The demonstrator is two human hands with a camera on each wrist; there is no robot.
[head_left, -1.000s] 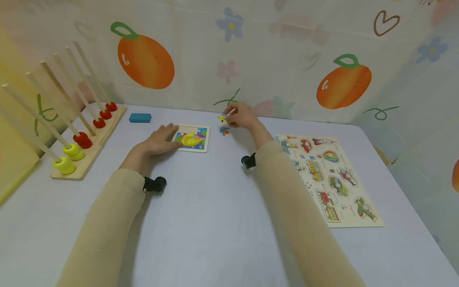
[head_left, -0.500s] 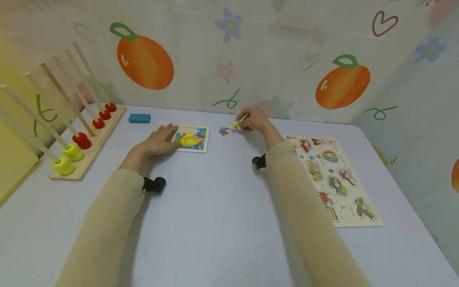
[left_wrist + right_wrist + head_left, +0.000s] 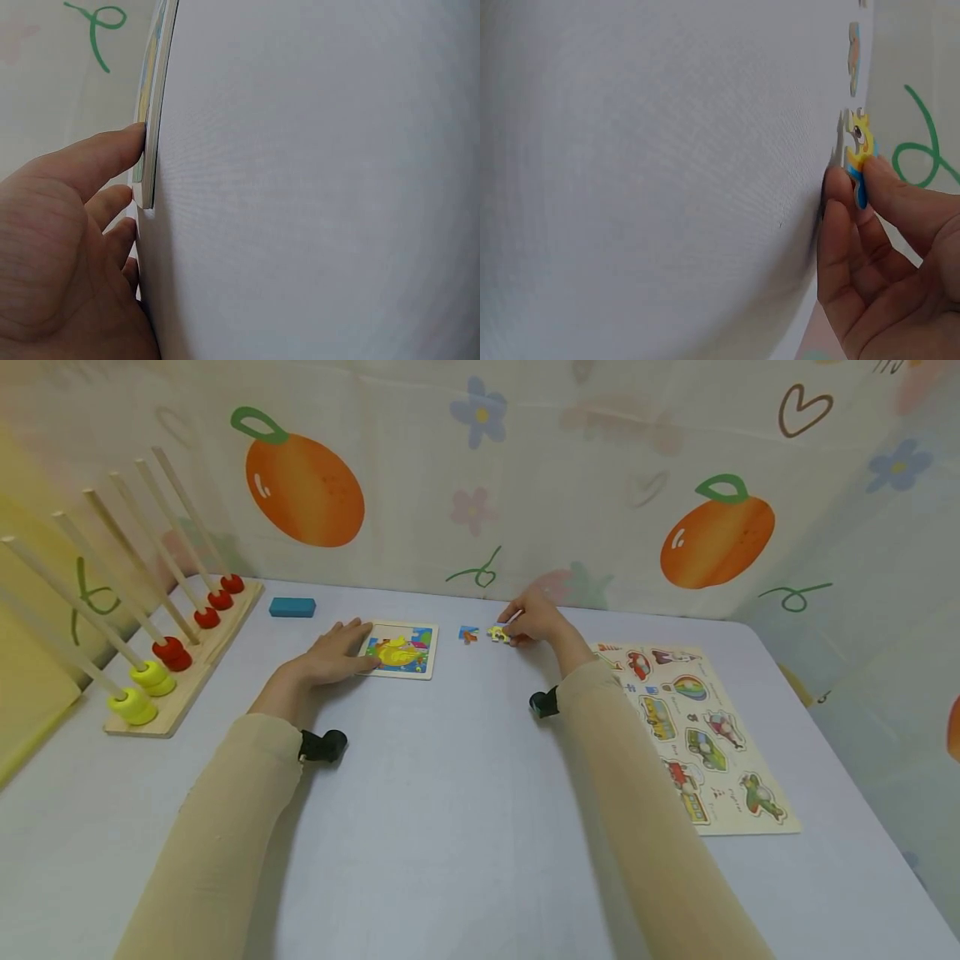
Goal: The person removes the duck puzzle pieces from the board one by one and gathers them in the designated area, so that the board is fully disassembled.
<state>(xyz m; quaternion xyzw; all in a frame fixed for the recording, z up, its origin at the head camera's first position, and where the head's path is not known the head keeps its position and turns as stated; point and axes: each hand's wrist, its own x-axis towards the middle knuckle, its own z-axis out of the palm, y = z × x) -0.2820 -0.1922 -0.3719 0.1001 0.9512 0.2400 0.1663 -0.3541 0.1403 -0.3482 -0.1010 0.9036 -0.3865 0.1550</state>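
Note:
A small framed jigsaw puzzle with a yellow duck picture lies on the table. My left hand rests at its left side, thumb on the frame's edge and fingers fairly straight; the left wrist view shows the thumb against the board. To the right, my right hand pinches a yellow and blue puzzle piece with an eye printed on it, between thumb and fingertips, just at the tabletop. Another puzzle piece, blue and orange, lies flat between the frame and my right hand.
A wooden bead rack with upright pegs and red and yellow beads stands at the left. A teal block lies near the back edge. Beneath my right forearm's far side is a vehicle picture board. A patterned curtain hangs behind.
My right hand has carried the yellow piece rightward, off the blue and orange piece, and lowered it to the table, turning it. My left hand has stayed at the frame.

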